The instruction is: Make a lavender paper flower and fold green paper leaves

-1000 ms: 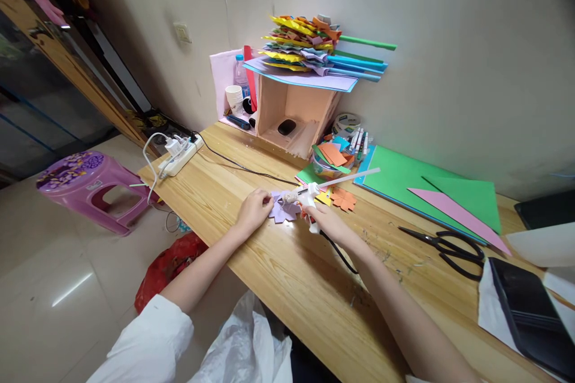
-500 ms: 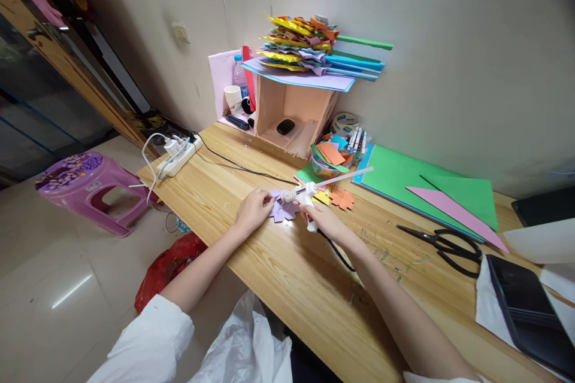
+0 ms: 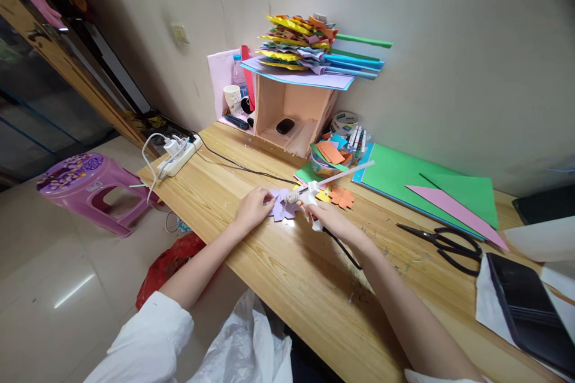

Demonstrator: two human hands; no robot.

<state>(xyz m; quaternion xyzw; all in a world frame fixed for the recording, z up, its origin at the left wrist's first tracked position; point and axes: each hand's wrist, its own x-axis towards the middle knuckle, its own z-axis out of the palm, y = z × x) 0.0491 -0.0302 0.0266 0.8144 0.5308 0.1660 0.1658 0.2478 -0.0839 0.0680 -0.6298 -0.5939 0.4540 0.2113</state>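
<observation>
My right hand (image 3: 330,218) is wrapped round a white glue gun (image 3: 309,193), with a long glue stick (image 3: 348,173) poking from its back end. The gun's nozzle points left, over a purple paper flower (image 3: 282,210) that lies flat on the wooden table. Pinched at the flower's left edge are the fingers of my left hand (image 3: 255,206). Just behind the gun lie an orange paper flower (image 3: 342,197) and a bit of yellow paper (image 3: 323,195). Whether glue is coming out is too small to tell.
Black scissors (image 3: 440,243), a phone (image 3: 530,305) and green card sheets (image 3: 431,185) lie to the right. Behind stands a cardboard box (image 3: 294,102) with stacked paper flowers (image 3: 296,45) on top. A power strip (image 3: 179,158) sits at the left edge, its black cable crossing the table.
The glue gun in my right hand has shifted slightly right and tilted a little, its glue stick end rising. My left hand stays at the purple flower's edge.
</observation>
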